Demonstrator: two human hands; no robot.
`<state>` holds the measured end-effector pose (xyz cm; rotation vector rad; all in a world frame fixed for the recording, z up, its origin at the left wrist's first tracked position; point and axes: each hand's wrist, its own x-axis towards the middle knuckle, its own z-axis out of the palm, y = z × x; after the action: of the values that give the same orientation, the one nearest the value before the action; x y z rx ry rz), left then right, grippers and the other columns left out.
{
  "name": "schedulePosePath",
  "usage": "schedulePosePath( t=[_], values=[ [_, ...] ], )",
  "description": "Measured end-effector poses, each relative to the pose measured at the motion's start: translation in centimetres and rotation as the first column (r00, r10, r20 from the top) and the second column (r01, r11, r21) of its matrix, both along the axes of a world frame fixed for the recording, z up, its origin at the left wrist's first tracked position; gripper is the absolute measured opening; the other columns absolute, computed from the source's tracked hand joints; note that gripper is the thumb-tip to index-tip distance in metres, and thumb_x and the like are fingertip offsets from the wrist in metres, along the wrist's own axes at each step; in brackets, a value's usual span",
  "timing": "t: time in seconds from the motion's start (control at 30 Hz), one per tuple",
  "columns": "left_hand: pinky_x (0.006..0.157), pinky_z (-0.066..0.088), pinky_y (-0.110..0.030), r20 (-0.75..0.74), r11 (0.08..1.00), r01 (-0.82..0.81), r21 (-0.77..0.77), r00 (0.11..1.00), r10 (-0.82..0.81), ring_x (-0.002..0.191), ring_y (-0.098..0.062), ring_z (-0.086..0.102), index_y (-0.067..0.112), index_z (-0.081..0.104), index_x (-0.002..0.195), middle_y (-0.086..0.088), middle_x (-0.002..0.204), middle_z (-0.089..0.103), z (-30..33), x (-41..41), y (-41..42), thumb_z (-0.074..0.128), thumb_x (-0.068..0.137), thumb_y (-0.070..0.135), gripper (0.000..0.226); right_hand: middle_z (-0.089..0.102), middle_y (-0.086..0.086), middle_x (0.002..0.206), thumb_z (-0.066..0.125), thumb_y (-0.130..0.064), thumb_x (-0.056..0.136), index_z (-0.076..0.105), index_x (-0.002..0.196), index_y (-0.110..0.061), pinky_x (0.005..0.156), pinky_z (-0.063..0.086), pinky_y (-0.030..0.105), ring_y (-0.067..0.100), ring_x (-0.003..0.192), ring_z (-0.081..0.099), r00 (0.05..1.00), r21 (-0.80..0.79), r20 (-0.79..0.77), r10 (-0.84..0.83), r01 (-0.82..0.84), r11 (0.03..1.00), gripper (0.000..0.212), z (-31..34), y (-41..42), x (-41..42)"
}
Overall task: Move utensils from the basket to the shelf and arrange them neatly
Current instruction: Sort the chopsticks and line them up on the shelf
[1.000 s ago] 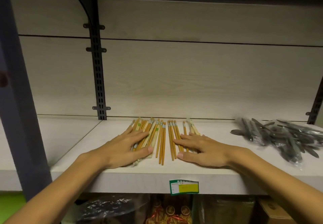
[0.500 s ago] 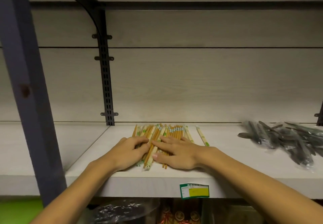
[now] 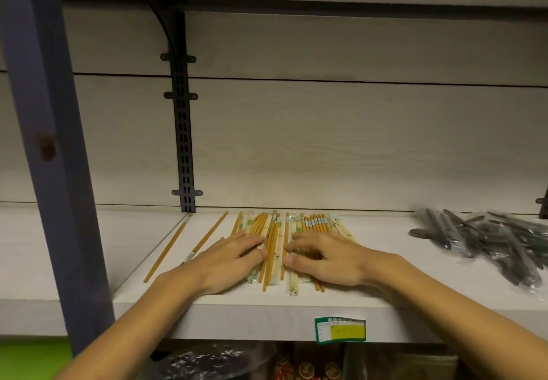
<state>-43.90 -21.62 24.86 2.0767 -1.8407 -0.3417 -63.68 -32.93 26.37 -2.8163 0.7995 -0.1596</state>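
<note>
- Chopsticks [image 3: 274, 241] on shelf [image 3: 385, 278], long axes running near-to-far, under both hands.
- Left hand [image 3: 228, 258] & right hand [image 3: 323, 258] flat, fingers spread, pressing pile.
- Two stray sticks [image 3: 189, 241] lie left; left hand nearer.

Pale shelf [image 3: 385, 264]; chopsticks [image 3: 274, 240] mid-front; wrapped spoons [image 3: 486, 240] right

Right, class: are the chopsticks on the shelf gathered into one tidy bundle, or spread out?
Spread out. The chopsticks fan loosely across the shelf, and two strays lie apart to the left.
</note>
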Motion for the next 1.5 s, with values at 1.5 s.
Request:
schedulePosePath(
  t=[1.5],
  values=[
    [0.077, 0.038, -0.017, -0.178, 0.930, -0.250, -0.269, 0.962, 0.207, 0.097, -0.006, 0.052, 0.024, 0.059, 0.127, 0.004, 0.130, 0.055, -0.4, 2.3, 0.9, 0.047, 0.097, 0.018, 0.032, 0.053, -0.007, 0.136, 0.043, -0.038, 0.098, 0.055, 0.134, -0.022, 0.109, 0.037, 0.036, 0.010, 0.125, 0.045, 0.970, -0.099, 0.197, 0.144, -0.127, 0.987, 0.041, -1.5, 1.4, 2.4]
  ],
)
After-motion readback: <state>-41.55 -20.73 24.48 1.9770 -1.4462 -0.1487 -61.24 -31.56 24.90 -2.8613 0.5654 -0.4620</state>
